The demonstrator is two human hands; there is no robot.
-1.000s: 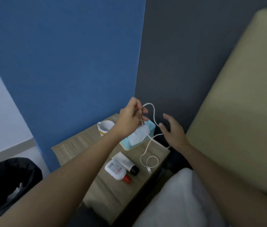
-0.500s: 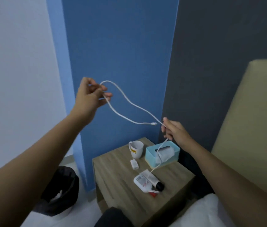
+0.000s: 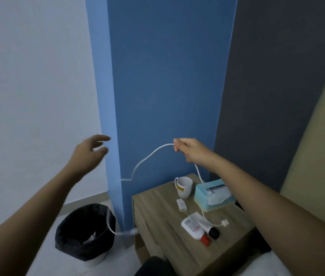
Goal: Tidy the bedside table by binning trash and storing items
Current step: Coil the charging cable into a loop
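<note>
The right hand (image 3: 191, 151) is raised in front of the blue wall and its fingers are pinched together on a white cable (image 3: 149, 156). From this hand one part of the cable hangs down to the bedside table (image 3: 169, 236), ending near the two tubes (image 3: 199, 228). The other part swings to the left, over the black bin (image 3: 84, 232). The left hand (image 3: 87, 154) is in the air with fingers spread apart and holds nothing.
</note>
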